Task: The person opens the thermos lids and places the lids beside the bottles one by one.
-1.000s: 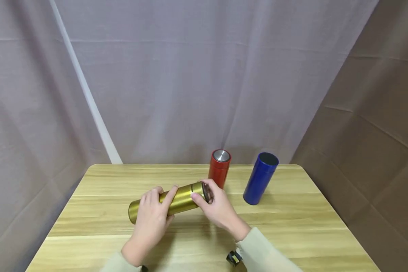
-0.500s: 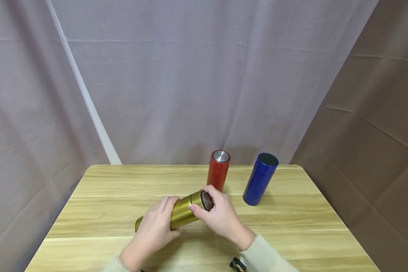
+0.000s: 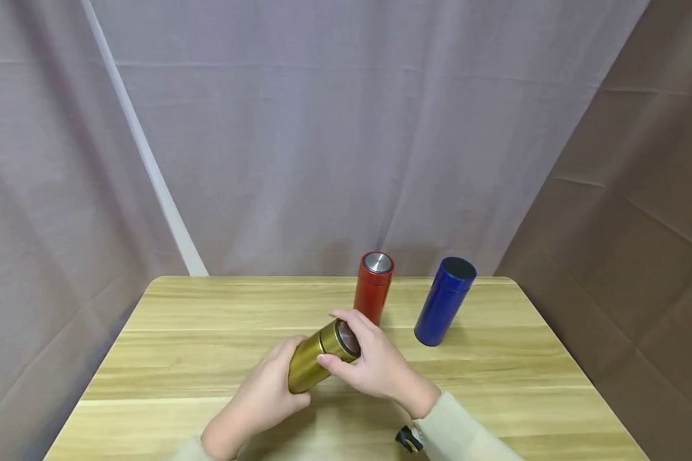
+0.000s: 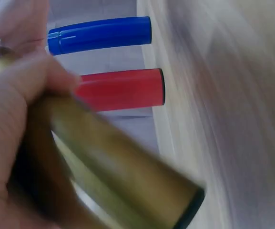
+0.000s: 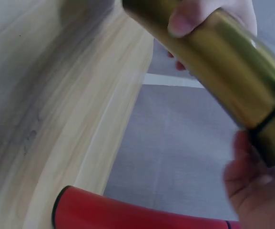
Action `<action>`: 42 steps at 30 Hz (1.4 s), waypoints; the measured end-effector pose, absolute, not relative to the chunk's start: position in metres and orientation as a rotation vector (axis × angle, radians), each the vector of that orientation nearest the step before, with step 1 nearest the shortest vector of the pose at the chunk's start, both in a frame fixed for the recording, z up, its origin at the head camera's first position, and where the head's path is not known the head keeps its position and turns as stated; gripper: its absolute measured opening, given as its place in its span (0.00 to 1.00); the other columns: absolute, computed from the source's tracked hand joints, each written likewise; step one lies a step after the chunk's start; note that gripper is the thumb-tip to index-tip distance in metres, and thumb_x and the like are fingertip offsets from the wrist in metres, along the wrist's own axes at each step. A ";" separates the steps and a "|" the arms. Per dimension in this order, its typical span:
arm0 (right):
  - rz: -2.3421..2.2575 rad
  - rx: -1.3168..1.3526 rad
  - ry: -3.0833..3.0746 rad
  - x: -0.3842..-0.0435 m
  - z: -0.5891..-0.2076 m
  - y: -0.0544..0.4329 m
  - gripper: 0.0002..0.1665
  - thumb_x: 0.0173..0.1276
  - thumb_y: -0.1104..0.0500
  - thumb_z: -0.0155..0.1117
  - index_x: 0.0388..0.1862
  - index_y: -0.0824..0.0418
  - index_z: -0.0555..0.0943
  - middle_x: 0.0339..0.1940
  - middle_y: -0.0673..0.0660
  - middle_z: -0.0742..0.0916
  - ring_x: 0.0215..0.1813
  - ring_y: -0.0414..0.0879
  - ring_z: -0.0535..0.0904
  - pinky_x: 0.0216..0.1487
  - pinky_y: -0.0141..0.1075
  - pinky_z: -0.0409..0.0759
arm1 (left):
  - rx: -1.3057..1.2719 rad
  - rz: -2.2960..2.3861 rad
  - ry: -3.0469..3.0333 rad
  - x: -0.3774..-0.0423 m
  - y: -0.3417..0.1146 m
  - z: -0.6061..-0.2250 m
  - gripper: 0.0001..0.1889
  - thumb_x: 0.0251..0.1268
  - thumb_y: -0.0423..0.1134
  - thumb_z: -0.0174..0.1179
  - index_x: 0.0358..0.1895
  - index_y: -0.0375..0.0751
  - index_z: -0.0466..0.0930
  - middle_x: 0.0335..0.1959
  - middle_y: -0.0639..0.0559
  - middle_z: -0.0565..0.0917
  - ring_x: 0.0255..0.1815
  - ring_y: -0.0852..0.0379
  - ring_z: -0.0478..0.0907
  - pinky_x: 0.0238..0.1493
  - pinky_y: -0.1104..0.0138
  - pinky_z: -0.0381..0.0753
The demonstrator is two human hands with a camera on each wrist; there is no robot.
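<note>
A gold thermos flask (image 3: 308, 367) is held tilted above the table, its lid end up and to the right. My left hand (image 3: 268, 392) grips its body, fingers wrapped round the far side. At the lid (image 3: 336, 339), my right hand (image 3: 375, 358) holds on with the thumb on the near side and fingers over the far side. In the left wrist view the flask's dark-rimmed base (image 4: 190, 210) points down toward the tabletop, apart from it. The right wrist view shows a dark seam (image 5: 270, 114) between body and lid.
A red flask (image 3: 372, 296) with a silver-topped lid stands upright just behind my right hand. To its right stands a blue flask (image 3: 443, 306) with a dark top. The wooden table (image 3: 207, 314) ends at a grey curtain (image 3: 300, 160), with a brown curtain (image 3: 628, 256) on the right.
The gold flask has swung from nearly level to a steeper tilt, its base dropping behind my left hand. Both hands have come slightly nearer; the red and blue flasks stay put.
</note>
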State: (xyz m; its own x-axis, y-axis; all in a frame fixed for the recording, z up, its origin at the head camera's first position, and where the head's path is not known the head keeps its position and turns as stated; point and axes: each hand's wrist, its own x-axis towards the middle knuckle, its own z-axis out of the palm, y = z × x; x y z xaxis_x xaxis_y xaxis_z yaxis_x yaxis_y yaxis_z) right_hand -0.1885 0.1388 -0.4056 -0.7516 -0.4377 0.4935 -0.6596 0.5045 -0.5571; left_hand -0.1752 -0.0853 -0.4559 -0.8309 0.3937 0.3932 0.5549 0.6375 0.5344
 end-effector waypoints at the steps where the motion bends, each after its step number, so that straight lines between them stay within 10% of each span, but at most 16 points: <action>1: 1.126 0.872 -2.498 -0.188 -0.406 0.140 0.40 0.60 0.40 0.68 0.68 0.48 0.65 0.53 0.46 0.77 0.48 0.39 0.77 0.48 0.37 0.78 | -0.745 -0.908 -2.593 -0.177 -0.085 -0.456 0.44 0.31 0.39 0.75 0.62 0.52 0.68 0.47 0.59 0.73 0.40 0.61 0.72 0.41 0.63 0.76; 19: 1.378 0.513 -2.621 -0.189 -0.410 0.142 0.24 0.62 0.38 0.65 0.52 0.48 0.76 0.27 0.48 0.78 0.27 0.41 0.72 0.27 0.32 0.73 | -0.665 -0.516 -2.399 -0.185 -0.085 -0.452 0.48 0.23 0.32 0.77 0.62 0.41 0.69 0.47 0.46 0.76 0.47 0.44 0.70 0.49 0.52 0.67; 30: 1.197 0.971 -2.601 -0.188 -0.406 0.152 0.39 0.63 0.44 0.68 0.69 0.39 0.62 0.62 0.41 0.71 0.52 0.39 0.74 0.52 0.38 0.77 | -0.686 -0.743 -2.593 -0.184 -0.096 -0.444 0.47 0.30 0.30 0.78 0.64 0.46 0.69 0.55 0.50 0.79 0.51 0.51 0.73 0.61 0.56 0.66; 42: 1.420 0.400 -2.702 -0.187 -0.408 0.144 0.39 0.62 0.34 0.63 0.67 0.48 0.66 0.48 0.50 0.81 0.46 0.44 0.78 0.47 0.42 0.78 | -0.700 -0.501 -2.410 -0.184 -0.096 -0.449 0.49 0.27 0.31 0.80 0.65 0.37 0.68 0.56 0.44 0.76 0.55 0.43 0.71 0.59 0.51 0.67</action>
State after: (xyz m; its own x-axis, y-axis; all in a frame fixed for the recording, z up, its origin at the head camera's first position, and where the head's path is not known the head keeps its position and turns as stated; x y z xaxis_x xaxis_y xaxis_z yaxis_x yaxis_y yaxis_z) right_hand -0.1869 0.1442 -0.4079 -0.9643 -0.1989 0.1746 -0.2566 0.5411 -0.8008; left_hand -0.1841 -0.0961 -0.4491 -0.6978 0.3648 0.6165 0.5802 0.7925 0.1878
